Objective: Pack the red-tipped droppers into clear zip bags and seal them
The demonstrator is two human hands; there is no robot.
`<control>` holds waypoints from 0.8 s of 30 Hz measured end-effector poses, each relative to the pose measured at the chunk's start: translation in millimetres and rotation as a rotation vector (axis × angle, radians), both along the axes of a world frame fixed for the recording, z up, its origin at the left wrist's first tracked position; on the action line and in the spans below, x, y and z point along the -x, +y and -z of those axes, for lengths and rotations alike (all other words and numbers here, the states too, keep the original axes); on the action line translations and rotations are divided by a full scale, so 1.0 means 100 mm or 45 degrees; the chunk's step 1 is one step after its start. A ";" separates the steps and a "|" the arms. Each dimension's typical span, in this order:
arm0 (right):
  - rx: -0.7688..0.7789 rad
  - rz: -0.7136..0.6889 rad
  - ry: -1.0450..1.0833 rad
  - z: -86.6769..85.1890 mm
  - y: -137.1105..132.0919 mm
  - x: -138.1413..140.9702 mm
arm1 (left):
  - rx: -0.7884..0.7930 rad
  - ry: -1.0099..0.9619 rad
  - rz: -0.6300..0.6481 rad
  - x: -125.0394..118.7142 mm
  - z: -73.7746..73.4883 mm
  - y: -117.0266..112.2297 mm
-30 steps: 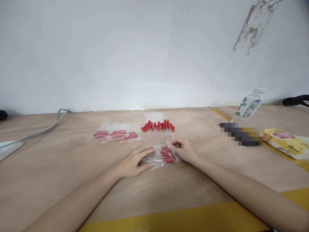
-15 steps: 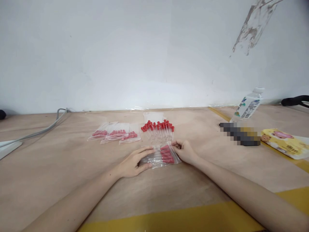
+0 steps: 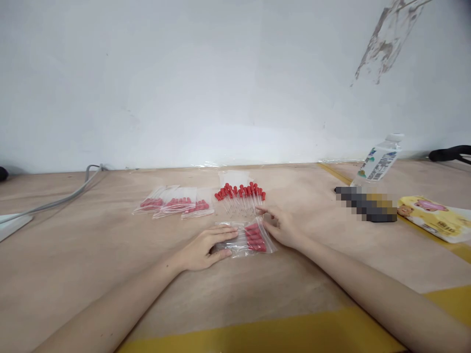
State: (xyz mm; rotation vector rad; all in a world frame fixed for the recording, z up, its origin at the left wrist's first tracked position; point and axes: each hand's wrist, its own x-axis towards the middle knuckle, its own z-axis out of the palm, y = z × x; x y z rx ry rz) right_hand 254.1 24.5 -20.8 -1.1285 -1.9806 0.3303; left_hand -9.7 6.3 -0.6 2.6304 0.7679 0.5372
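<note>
Right hand (image 3: 281,228) off bag (image 3: 246,239) now, spread beside it, left hand (image 3: 206,249) flat atop

A packing workbench (image 3: 91,264) (plywood, taped edge) against a scuffed wall (image 3: 221,83).

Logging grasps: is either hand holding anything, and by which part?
The left hand grips the bag of red-capped droppers by its left end. The right hand lies open beside it, holding nothing.

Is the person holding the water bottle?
No, the water bottle stands far off to the right, while the left hand rests on the clear bag and the right hand is beside it.
</note>
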 end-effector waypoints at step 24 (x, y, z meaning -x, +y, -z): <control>0.880 -0.147 0.566 -0.09 -0.18 0.13 | 0.006 -0.010 0.018 0.02 -0.03 -0.05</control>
